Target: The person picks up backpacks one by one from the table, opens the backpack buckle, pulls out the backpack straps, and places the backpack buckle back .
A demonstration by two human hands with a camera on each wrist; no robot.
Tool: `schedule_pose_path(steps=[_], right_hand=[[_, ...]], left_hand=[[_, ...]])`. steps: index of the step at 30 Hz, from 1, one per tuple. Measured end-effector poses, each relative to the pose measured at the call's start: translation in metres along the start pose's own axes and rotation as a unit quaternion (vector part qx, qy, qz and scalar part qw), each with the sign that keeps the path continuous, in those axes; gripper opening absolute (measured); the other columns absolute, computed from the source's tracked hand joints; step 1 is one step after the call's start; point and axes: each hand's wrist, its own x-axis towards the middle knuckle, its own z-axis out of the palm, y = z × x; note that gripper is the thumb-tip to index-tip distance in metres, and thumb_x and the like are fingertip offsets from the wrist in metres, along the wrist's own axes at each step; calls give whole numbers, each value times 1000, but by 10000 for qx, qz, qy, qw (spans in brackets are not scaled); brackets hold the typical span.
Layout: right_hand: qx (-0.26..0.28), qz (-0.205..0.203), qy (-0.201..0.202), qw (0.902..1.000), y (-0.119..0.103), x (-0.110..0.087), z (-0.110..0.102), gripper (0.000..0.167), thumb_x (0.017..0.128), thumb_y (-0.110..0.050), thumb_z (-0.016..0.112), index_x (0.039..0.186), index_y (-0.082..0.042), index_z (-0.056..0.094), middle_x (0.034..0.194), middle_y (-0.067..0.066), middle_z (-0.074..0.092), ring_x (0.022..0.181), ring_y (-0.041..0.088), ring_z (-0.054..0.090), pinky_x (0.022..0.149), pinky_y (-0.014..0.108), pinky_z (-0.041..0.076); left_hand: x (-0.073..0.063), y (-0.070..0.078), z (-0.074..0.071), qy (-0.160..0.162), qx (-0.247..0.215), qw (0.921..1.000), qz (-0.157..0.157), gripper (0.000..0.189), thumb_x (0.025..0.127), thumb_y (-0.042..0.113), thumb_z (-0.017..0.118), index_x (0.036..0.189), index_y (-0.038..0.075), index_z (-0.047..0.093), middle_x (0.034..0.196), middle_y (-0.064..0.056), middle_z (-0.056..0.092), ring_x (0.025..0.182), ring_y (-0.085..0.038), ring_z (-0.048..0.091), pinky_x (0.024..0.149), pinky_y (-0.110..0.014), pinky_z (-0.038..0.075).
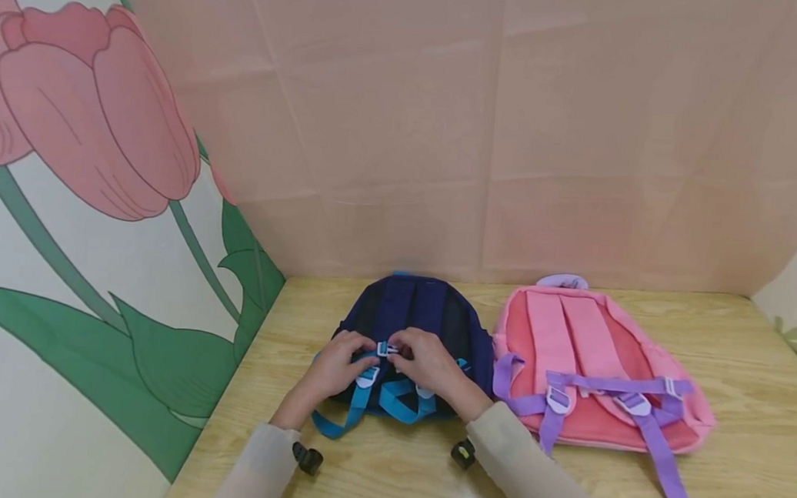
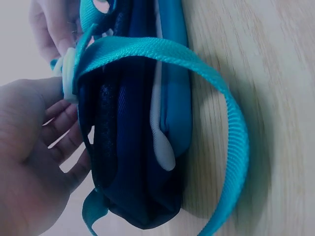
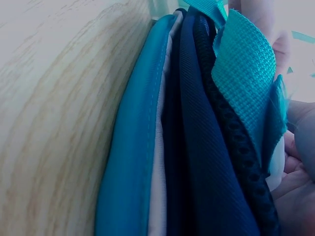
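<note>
A navy backpack (image 1: 408, 304) lies on the table with its shoulder straps facing up. Over its middle, a white side-release buckle (image 1: 383, 349) on the blue chest strap is between both hands. My left hand (image 1: 335, 364) pinches the buckle's left part with thumb and fingers. From the other side, my right hand (image 1: 430, 361) pinches the buckle's right part, its prongs pointing left. In the left wrist view, a teal webbing strap (image 2: 231, 128) loops out over the table beside the bag. The right wrist view has teal webbing (image 3: 246, 73) along the bag's edge, and the fingers partly hide the buckle there.
A pink backpack (image 1: 601, 433) with purple straps (image 1: 668, 461) lies close on the right, one strap trailing toward the front. The wooden table (image 1: 382, 479) meets a draped backdrop (image 1: 393, 125) behind and a tulip-painted wall (image 1: 89, 112) at left.
</note>
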Motion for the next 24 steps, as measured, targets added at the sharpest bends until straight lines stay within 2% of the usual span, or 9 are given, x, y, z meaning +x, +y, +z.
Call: schedule_pose_path(steps=[6, 12, 24], right_hand=[[-35, -105, 16, 9999, -2, 2, -2, 16, 90, -12, 77, 105, -7, 73, 91, 1, 65, 78, 12, 63, 67, 22, 52], [-10, -30, 32, 10000, -3, 3, -2, 15, 91, -12, 76, 105, -7, 73, 92, 1, 65, 78, 12, 63, 67, 21, 52], [-3, 77, 12, 10000, -1, -1, 2, 13, 92, -14, 75, 104, -11, 74, 88, -3, 62, 74, 8, 57, 64, 20, 48]], left_hand=[[0, 2, 1, 110, -108, 9998, 79, 20, 99, 23, 67, 115, 11, 69, 112, -2, 67, 104, -18, 55, 89, -38, 50], [2, 3, 2, 118, -69, 9998, 131, 22, 100, 25, 65, 117, 11, 68, 113, -2, 66, 105, -18, 55, 90, -38, 50], [2, -2, 5, -113, 3, 9996, -253, 26, 97, 28, 71, 116, 11, 71, 113, -3, 67, 103, -18, 54, 88, -37, 50]])
